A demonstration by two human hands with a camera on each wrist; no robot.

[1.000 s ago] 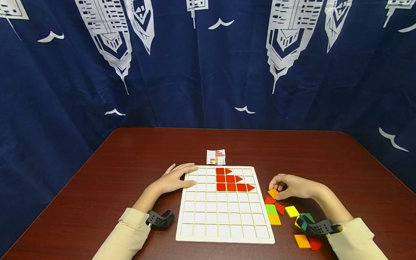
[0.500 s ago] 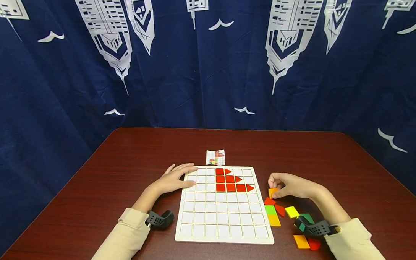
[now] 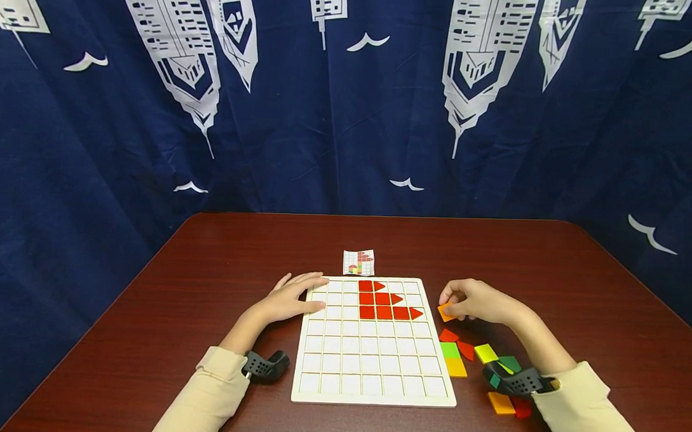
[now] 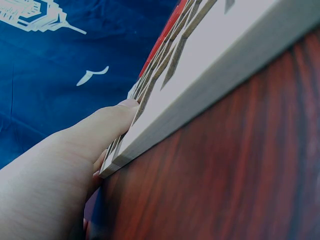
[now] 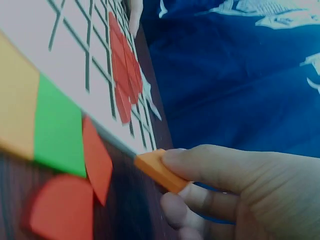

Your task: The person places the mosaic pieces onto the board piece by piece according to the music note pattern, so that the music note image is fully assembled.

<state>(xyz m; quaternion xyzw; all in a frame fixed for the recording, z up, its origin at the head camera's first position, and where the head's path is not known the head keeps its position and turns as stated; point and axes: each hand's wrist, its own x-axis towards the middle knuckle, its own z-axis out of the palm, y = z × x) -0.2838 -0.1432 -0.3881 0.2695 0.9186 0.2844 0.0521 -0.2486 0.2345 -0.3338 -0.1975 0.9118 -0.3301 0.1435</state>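
Observation:
My right hand (image 3: 483,301) pinches an orange square tile (image 3: 445,313) between thumb and fingers, just off the right edge of a white grid board (image 3: 375,366). In the right wrist view the orange tile (image 5: 161,171) is tilted, one corner close to the board's edge. My left hand (image 3: 288,298) rests on the board's upper left edge with thumb and fingers extended; the left wrist view shows the thumb (image 4: 107,122) lying over the rim. Three rows of red tiles (image 3: 384,313), each ending in a pointed piece, fill cells in the board's upper part.
A small printed card (image 3: 358,262) with a coloured grid pattern lies behind the board. Right of the board are a green tile (image 3: 449,350), an orange tile (image 3: 456,368), red pieces (image 3: 465,350) and a yellow tile (image 3: 485,354). More pieces lie partly under the right wrist.
My right hand has lifted the orange tile away from the loose pieces and moved it left and up, toward the board's edge. The left hand has stayed in place.

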